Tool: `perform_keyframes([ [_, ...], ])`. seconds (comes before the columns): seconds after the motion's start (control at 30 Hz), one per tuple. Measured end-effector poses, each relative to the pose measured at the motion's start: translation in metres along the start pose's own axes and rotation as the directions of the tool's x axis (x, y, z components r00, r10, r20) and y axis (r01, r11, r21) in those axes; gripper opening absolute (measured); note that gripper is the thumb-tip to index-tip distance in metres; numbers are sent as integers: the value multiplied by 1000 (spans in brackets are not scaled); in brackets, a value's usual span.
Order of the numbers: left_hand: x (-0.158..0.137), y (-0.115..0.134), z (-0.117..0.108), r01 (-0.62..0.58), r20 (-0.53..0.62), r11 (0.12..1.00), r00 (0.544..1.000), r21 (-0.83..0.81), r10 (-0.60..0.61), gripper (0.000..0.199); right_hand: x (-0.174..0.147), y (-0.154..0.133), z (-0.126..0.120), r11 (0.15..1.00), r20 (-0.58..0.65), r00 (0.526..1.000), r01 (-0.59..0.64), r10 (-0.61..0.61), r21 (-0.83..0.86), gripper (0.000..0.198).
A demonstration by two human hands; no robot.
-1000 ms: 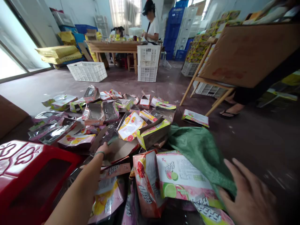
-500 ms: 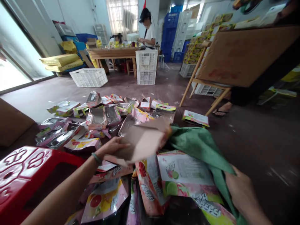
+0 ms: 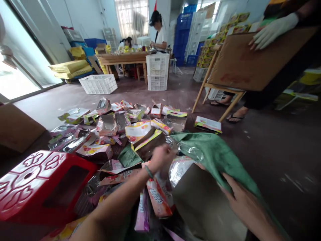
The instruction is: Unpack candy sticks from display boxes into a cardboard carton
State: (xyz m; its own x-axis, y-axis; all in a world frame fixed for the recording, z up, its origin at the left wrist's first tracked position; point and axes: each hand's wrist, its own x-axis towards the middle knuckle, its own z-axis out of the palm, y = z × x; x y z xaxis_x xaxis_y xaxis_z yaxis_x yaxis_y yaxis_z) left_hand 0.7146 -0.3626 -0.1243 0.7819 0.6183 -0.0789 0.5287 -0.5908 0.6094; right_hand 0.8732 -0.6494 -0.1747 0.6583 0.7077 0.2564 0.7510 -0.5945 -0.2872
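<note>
On the dark floor [image 3: 265, 140] I see boxes [image 3: 95, 150] from nine o'clock to six. Left hand [image 3: 162, 157] is curled at six; right hand [image 3: 242, 197], loosely bent, touches green sack [image 3: 218, 154] at four. Firm grips, I cannot tell.

The orange carton [image 3: 159, 201] and purple carton [image 3: 142, 214] bear printed characters [image 3: 155, 193] too blurred to read.

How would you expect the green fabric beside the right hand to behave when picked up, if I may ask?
The green fabric is probably floppy, since it drapes in soft folds by the right hand. It looks thin, so likely light. The box next to it might shift if tugged along.
</note>
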Motion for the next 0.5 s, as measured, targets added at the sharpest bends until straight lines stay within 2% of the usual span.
perform_keyframes([
  [0.03, 12, -19, -20, 73, -161, 997, 985, 33, -66, 55, 0, -3, 5, 1000, 18, 1000, -5, 5, 6, 56],
  [0.07, 24, -40, -37, 168, -345, 983, 929, 73, -133, 64, 1, -3, 10, 1000, 29, 1000, -12, 12, 9, 59],
  [0.1, 35, -64, -50, 246, -433, 962, 885, 122, -171, 75, 1, -2, 16, 1000, 35, 999, -15, 15, 7, 61],
  [0.13, 45, -89, -59, 341, -429, 928, 868, 153, -248, 87, 2, 0, 21, 1000, 40, 999, -10, 11, -2, 63],
  [0.17, 51, -113, -62, 425, -374, 891, 862, 162, -343, 99, 2, 4, 26, 1000, 47, 999, -3, 4, -16, 63],
  [0.2, 55, -136, -60, 474, -296, 863, 861, 172, -414, 108, 3, 7, 31, 999, 55, 998, 1, 1, -37, 65],
  [0.27, 53, -174, -46, 526, -200, 833, 846, 170, -494, 113, 4, 13, 41, 996, 77, 997, 8, -1, -85, 68],
  [0.33, 43, -196, -27, 550, -186, 819, 832, 162, -522, 99, 6, 15, 48, 992, 90, 996, 19, -8, -125, 70],
  [0.4, 33, -204, -14, 559, -209, 814, 825, 158, -526, 74, 10, 14, 52, 989, 79, 997, 21, -10, -147, 68],
  [0.5, 30, -197, -22, 518, -266, 844, 840, 137, -473, 35, 17, 11, 50, 992, 49, 999, -15, 21, -122, 64],
])
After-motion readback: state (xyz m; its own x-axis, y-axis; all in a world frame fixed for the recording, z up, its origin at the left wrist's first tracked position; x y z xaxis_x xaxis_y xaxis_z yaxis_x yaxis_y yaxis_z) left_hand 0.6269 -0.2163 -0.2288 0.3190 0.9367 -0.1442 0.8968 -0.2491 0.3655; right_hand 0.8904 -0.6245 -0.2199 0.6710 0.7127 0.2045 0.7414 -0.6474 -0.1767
